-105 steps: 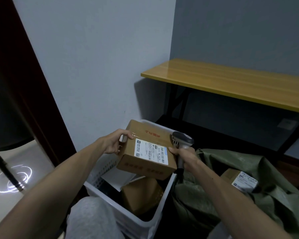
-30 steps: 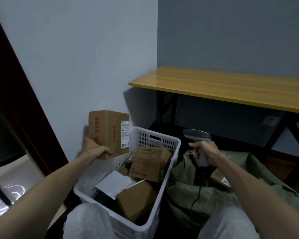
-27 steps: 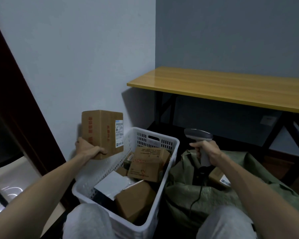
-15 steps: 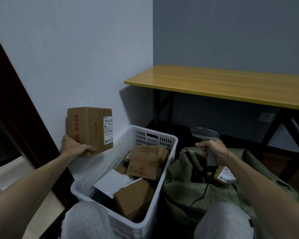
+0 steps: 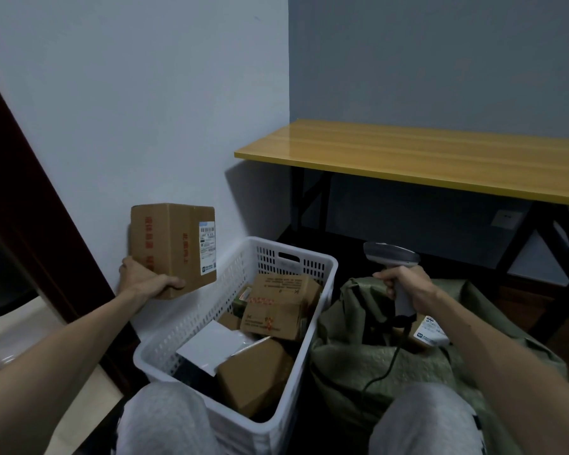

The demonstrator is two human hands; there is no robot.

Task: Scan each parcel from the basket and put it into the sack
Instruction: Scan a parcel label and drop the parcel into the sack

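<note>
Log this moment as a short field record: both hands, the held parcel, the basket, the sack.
left hand: grips the cardboard box at its lower edge, held up left of the basket
right hand: grips the scanner by its handle, above the sack
label: on the box's right-hand face
basket: white, holds several cardboard parcels and a white mailer
sack: green, open, one labelled parcel inside
</note>
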